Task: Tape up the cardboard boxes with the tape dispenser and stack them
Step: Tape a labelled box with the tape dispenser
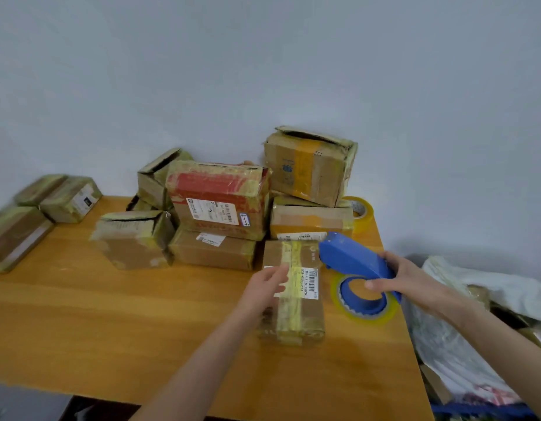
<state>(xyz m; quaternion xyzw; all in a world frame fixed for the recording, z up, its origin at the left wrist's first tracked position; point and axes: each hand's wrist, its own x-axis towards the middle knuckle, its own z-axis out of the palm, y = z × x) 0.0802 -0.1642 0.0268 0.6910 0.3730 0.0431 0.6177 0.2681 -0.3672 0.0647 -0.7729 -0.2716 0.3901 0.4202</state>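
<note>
fingers (277, 274) by box (293, 325) label (307, 284), perhaps "538-5380"

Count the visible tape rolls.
2: a mounted roll on the blue dispenser in the right hand; a spare roll at the table's far right corner. More may be hidden.

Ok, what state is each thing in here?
Near box: flat on table, taped shut.
Dispenser: held by right hand, roll loaded.
Left hand: open, above near box.
Top box: stacked, top gaping.
Red box: stacked, taped.
Spare roll: on table, untouched.
</note>
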